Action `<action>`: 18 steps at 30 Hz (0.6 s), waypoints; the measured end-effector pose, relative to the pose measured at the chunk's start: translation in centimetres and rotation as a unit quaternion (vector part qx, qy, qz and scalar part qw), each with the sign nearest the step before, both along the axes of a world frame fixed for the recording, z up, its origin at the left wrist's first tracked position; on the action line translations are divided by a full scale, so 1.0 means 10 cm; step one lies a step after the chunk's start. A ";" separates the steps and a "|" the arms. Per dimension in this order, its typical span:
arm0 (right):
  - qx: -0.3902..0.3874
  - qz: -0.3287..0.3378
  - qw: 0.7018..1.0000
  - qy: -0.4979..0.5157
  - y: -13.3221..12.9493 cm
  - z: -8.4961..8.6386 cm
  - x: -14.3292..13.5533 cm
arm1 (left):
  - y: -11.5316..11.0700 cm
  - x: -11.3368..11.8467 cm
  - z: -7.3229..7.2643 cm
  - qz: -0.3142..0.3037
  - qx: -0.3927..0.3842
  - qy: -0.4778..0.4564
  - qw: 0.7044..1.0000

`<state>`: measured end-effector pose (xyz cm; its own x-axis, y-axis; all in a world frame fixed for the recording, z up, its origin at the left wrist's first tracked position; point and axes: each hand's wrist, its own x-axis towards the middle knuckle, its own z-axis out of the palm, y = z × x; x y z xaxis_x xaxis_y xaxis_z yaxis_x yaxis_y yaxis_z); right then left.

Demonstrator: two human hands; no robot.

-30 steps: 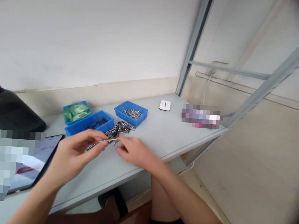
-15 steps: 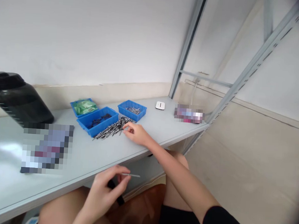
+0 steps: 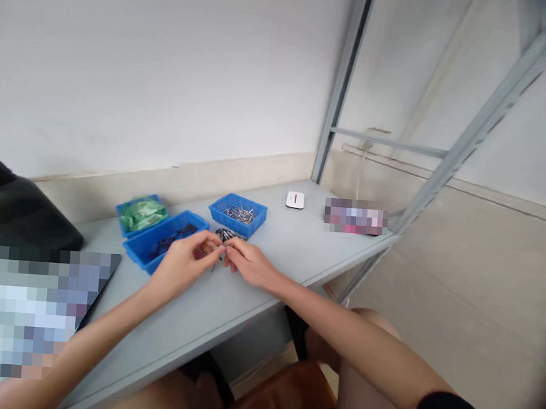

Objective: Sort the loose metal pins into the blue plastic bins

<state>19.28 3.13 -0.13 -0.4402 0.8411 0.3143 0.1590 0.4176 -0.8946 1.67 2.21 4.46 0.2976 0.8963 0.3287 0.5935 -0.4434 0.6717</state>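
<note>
Left hand meets right hand, fingers curled in, any grip too hidden to tell; jumbled metal pins lie just beyond, right hand nearer.

Since half a second ago, we've raised our left hand to our right hand, hiding more of the metal pile behind our fingers.

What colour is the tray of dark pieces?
The tray is blue; best in the head view.

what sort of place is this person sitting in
Likely a small-parts workstation: a grey bench along a wall, a blue bin of small metal pieces, and a metal frame.
</note>
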 end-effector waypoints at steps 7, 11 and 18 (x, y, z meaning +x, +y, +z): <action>0.143 0.068 0.971 -0.179 -0.01 0.01 -0.02 | -0.06 0.01 -0.26 -0.018 0.085 -0.038 0.996; 0.118 0.037 0.979 -0.163 -0.04 0.03 0.00 | -0.09 -0.04 -0.36 0.001 0.086 -0.022 0.996; -0.004 -0.034 0.999 -0.020 -0.17 0.03 0.13 | 0.00 -0.08 -0.34 0.048 0.083 0.028 0.995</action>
